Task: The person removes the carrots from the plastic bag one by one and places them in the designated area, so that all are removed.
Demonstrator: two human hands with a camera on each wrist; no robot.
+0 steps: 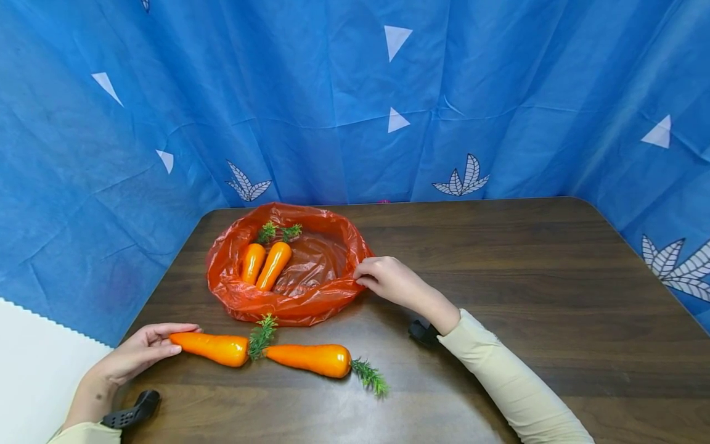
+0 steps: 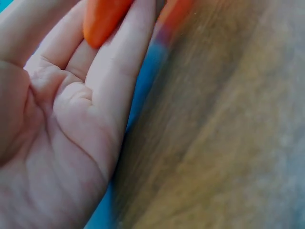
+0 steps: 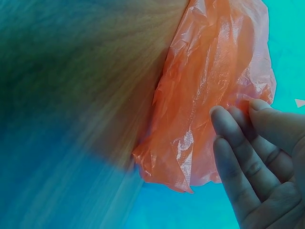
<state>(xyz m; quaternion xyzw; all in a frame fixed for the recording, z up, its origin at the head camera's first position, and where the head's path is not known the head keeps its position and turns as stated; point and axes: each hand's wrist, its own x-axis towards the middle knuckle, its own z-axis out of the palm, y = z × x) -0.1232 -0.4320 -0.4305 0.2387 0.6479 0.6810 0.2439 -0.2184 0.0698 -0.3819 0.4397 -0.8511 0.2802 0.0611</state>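
An orange carrot (image 1: 213, 348) with a green top lies at the front left, its thin end between the thumb and fingers of my left hand (image 1: 130, 354). In the left wrist view the carrot's tip (image 2: 102, 21) shows between the fingers. A second carrot (image 1: 310, 359) lies just right of it, top pointing right. Behind them the red plastic bag (image 1: 299, 311) stands wide, with two carrots (image 1: 274, 265) inside at its left. My right hand (image 1: 396, 283) pinches the bag's right rim; in the right wrist view, thumb and fingertips meet at the red film (image 3: 190, 105).
The dark wooden table (image 1: 527, 277) extends right of the bag. A blue patterned curtain (image 1: 333, 92) hangs behind and along both sides. White cloth (image 1: 44, 370) shows at the left edge. Black wrist devices (image 1: 133, 412) sit by both wrists.
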